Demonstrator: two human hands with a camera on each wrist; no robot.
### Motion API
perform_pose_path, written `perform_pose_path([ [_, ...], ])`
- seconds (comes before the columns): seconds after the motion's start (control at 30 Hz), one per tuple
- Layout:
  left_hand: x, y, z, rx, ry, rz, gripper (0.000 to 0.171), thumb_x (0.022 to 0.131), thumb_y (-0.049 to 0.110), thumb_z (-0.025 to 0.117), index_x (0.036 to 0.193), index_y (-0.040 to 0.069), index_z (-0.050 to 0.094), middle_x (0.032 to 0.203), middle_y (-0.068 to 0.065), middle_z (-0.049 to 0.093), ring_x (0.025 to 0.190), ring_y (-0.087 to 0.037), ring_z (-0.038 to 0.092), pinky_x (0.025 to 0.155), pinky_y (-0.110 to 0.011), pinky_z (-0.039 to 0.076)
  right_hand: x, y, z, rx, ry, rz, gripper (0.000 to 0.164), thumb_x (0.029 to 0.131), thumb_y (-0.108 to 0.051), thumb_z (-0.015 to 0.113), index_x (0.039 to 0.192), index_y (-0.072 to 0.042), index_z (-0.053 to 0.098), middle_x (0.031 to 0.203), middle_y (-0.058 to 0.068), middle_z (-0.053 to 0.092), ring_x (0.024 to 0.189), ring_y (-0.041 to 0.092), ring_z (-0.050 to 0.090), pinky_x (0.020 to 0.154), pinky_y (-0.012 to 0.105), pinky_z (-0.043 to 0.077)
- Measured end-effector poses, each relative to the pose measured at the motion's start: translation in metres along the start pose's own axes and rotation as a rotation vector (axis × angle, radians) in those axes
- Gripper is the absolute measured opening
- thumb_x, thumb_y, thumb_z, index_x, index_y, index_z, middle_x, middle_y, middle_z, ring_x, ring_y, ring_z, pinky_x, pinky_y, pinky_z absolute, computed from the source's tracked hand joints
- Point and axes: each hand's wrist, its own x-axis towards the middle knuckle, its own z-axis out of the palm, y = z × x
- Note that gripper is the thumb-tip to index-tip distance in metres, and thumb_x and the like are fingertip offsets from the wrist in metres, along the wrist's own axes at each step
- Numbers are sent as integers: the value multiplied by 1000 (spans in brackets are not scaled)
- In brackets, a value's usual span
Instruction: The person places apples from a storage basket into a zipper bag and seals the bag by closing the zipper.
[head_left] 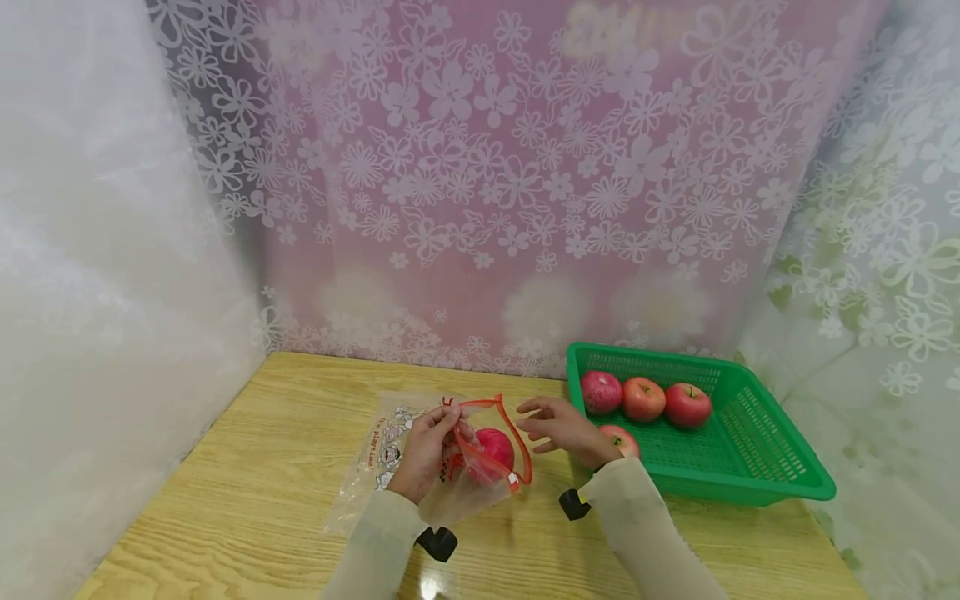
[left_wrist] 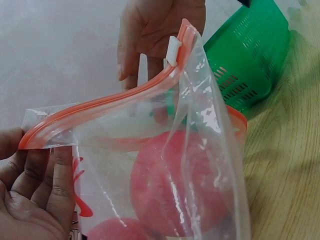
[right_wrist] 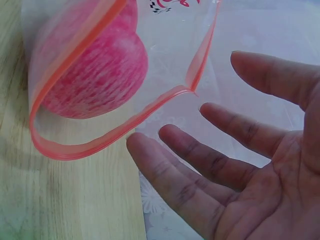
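Plastic slider bag, lower centre: left hand pinches rim, presumably so it gapes; right hand empty, spread.

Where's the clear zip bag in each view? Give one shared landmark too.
Head: clear zip bag at lower centre, left of the green basket.
Left wrist: bag across centre and bottom.
Right wrist: bag at upper left, mouth open.
Shared landmark: right hand, near the bag's mouth in all three.
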Motion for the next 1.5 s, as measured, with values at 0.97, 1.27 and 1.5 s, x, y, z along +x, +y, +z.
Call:
perform_pose_path([
  [0.97, 1, -1, -1, -41, -3, 10, 23, 102, 17, 50, 99, -2, 62, 73, 0, 66, 66, -10, 65, 61, -22, 55, 7, 17, 16, -152, 72, 43, 33, 95, 2, 52, 127, 8, 52, 119, 26, 57, 105, 35, 58, 87, 50, 50],
  [1.27, 0, 0, -1, -24, 4, 5, 25, 102, 18, 49, 102, -3, 61, 73, 0, 66, 67, -11, 65, 61, -21, 54, 10, 28, 24, -219, 84, 19, 31, 91, 5, 53, 122, 8, 56, 108, 20, 62, 92, 29, 61, 75, 45, 53],
  [1.5, -1, -1, -3, -23, -13, 14, 28, 102, 19, 49, 105, -6, 61, 75, 0, 66, 68, -10, 64, 61, -22, 54, 8, 33, 26, -188, 51, 13, 33, 87, 7, 55, 120, 13, 55, 97, 20, 62, 73, 24, 62, 68, 40, 56],
])
